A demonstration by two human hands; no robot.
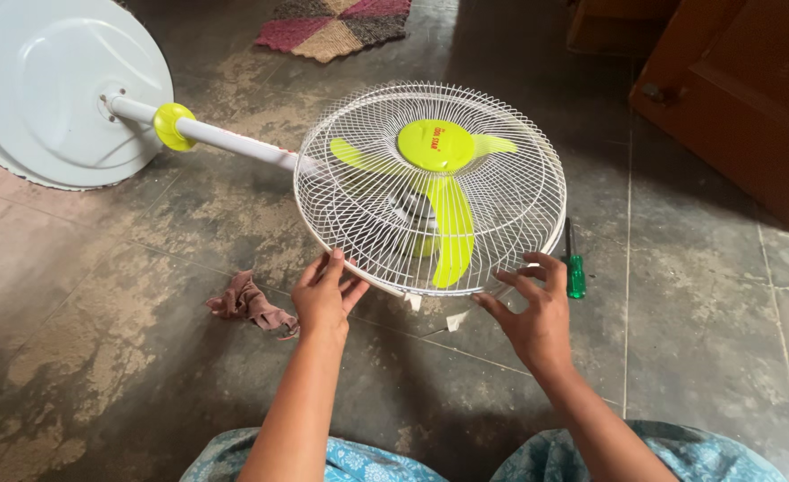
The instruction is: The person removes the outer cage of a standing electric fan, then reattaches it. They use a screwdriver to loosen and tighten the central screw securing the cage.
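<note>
Head view: a pedestal fan lies on its side on the floor, round base far left. The white wire guard faces up over the green blades. Left hand and right hand, fingers spread wide, touch its near rim, steadying it without closing. A green screwdriver lies right, a rag left.

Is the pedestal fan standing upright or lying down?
Lying down. The fan's round base is tipped on edge, its pole runs along the floor, and the grille faces up.
</note>
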